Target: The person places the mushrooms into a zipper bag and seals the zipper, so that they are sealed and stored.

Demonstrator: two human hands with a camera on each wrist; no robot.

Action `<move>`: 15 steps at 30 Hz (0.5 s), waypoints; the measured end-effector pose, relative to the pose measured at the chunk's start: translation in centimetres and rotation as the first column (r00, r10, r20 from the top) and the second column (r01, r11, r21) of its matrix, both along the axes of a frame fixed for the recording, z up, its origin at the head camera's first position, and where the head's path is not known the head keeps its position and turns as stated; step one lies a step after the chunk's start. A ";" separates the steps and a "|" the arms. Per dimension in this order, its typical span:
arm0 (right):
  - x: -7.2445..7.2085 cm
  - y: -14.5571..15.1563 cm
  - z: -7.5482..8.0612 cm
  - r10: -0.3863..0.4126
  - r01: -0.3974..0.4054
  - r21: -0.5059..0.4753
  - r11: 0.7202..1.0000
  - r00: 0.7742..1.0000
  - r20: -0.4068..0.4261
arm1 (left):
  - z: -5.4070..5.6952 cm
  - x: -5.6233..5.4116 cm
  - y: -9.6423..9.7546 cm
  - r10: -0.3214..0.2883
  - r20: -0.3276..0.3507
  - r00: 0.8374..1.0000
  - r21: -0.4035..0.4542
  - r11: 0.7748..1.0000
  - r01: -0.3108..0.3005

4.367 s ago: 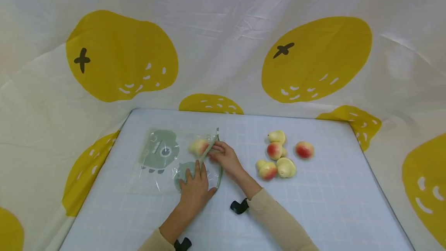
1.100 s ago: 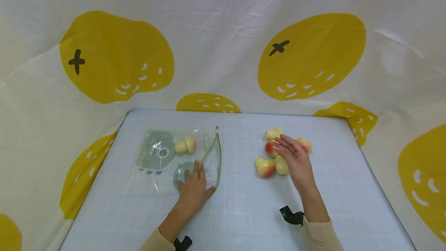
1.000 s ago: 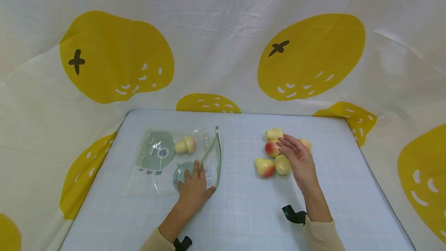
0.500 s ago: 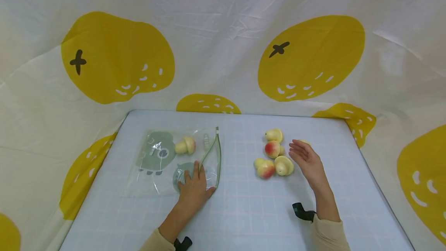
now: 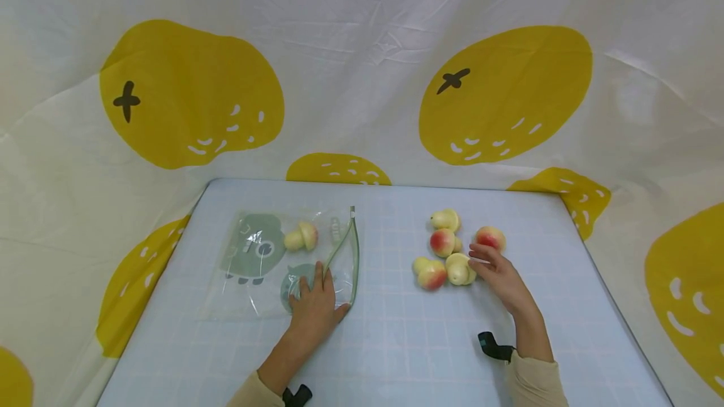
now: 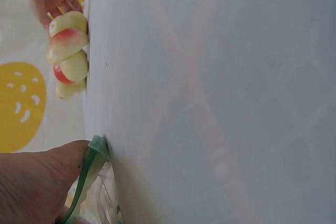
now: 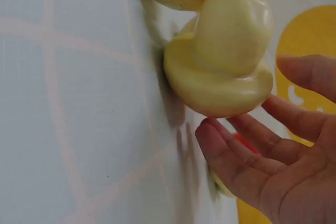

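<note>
A clear zip bag (image 5: 237,297) with green animal prints lies flat on the table's left side. Its green-edged mouth gapes toward the right, and one toy mushroom (image 5: 301,235) is inside. My left hand (image 5: 313,306) rests spread on the bag near the mouth, thumb by the green edge (image 6: 84,179). On the right, my right hand (image 5: 500,275) is beside a pale yellow toy mushroom (image 5: 458,268), fingers parted. In the right wrist view, the fingertips (image 7: 210,137) are close under that mushroom's cap (image 7: 220,90); whether they touch it I cannot tell.
Other red-and-yellow toy mushrooms lie around it: one at the back (image 5: 445,219), one in the middle (image 5: 442,242), one at front left (image 5: 430,273), one at right (image 5: 489,238). A patterned curtain (image 5: 362,99) hangs behind the pale checked table (image 5: 390,344).
My right hand has left the bag, where the toy mushroom now lies further in, and moved to the mushrooms on the right, lowering toward the pale one. The left hand stays put.
</note>
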State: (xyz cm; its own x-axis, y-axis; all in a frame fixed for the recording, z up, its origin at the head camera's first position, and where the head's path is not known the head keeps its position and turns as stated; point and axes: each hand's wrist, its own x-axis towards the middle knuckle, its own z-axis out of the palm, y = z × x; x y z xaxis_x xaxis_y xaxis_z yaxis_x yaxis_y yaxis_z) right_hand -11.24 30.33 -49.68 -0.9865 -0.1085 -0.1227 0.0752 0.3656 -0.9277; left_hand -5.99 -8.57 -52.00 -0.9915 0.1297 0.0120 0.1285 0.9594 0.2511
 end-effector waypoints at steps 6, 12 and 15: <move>0.0 0.2 -0.5 0.012 -0.010 -0.037 0.999 0.998 0.070 | -0.1 0.0 0.0 0.004 0.006 1.000 0.012 1.000 -0.004; 0.1 0.2 -0.9 0.038 -0.026 -0.109 0.994 0.993 0.109 | -0.2 -0.1 -0.1 0.003 0.011 1.000 0.011 1.000 -0.003; 0.1 0.2 -1.1 0.058 -0.041 -0.157 0.987 0.992 0.110 | -0.2 -0.1 0.0 0.004 0.014 1.000 0.009 1.000 -0.004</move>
